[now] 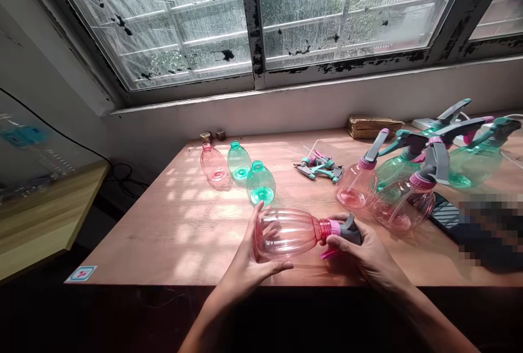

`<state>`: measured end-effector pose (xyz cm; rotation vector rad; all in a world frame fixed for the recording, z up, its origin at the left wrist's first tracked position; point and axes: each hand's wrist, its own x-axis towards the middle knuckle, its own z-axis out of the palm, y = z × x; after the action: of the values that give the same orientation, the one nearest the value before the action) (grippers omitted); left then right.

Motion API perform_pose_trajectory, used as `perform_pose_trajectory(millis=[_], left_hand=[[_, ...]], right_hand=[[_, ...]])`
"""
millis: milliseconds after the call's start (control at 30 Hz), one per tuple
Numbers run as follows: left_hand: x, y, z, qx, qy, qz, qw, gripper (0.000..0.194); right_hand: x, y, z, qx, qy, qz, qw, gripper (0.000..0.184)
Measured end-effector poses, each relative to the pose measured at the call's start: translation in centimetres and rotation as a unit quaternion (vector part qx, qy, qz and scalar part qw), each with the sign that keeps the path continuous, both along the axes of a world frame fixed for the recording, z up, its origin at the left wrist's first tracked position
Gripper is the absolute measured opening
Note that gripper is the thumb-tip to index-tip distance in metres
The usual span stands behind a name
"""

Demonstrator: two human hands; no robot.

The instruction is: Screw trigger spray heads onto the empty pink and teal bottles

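Note:
A clear pink spray bottle lies sideways in the air over the table's front edge, its base to the left. My left hand cups the base end, thumb along the near side. At the neck, my right hand grips the grey and pink spray head, which sits at the bottle's mouth; whether it is fully seated I cannot tell. Just beyond stand two green bottles without heads, one nearer and one farther, beside a headless pink bottle. Loose spray heads lie in a small pile.
Several bottles with spray heads, such as a pink one, crowd the table's right side. A brown paper-wrapped block lies by the wall. A dark blurred object is at right. The wooden table ends close to my arms.

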<state>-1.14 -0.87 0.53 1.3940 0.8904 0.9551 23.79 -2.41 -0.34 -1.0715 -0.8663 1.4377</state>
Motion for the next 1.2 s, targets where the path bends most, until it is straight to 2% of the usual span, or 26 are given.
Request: perform_pose_trajectory(millis=[133, 267, 333, 400, 567, 700, 767, 867, 967, 1133, 1200], left_hand=[[-0.1, -0.3, 0.0, -0.012, 0.019, -0.015, 1.0, 0.121], [-0.3, -0.3, -0.1, 0.0, 0.027, -0.012, 1.0, 0.124], [-0.3, -0.2, 0.0, -0.006, 0.013, -0.007, 1.0, 0.113], [-0.3, 0.0, 0.1, 0.004, 0.011, 0.002, 1.0, 0.102], [-0.3, -0.2, 0.2, 0.001, 0.041, -0.011, 0.999, 0.119], [-0.2, -0.3, 0.1, 0.02, 0.046, -0.008, 0.999, 0.124], [-0.1, -0.3, 0.2, 0.015, 0.026, 0.0, 1.0, 0.123], [0.0, -0.2, 0.3, -0.001, 0.0, 0.019, 1.0, 0.114], [-0.2, -0.3, 0.2, 0.029, 0.002, 0.023, 0.999, 0.111], [-0.6, -0.6, -0.5, 0.08, 0.02, -0.015, 0.996, 0.103], [-0.6, -0.6, -0.7, 0.087, 0.032, -0.021, 0.995, 0.112]], right_hand=[[-0.2, -0.6, 0.3, -0.016, 0.01, 0.007, 1.0, 0.049], [-0.4, -1.1, -0.1, 0.051, -0.074, -0.001, 0.996, 0.04], [-0.5, -1.1, -0.5, 0.068, -0.094, 0.008, 0.993, 0.035], [-0.4, -1.2, -0.8, 0.067, -0.087, 0.02, 0.994, 0.032], [0.2, -0.9, -0.8, 0.039, -0.043, 0.033, 0.998, 0.037], [0.4, -0.8, -0.8, 0.051, -0.042, 0.036, 0.997, 0.038], [0.4, -0.8, -0.8, 0.059, -0.049, 0.041, 0.996, 0.037], [0.4, -0.8, -0.8, 0.064, -0.064, 0.085, 0.992, 0.034], [0.6, -0.8, -0.6, 0.058, -0.052, 0.12, 0.99, 0.03], [0.9, -0.7, -0.8, 0.026, -0.018, 0.122, 0.992, 0.034], [1.0, -0.7, -1.0, 0.03, -0.017, 0.117, 0.993, 0.034]])
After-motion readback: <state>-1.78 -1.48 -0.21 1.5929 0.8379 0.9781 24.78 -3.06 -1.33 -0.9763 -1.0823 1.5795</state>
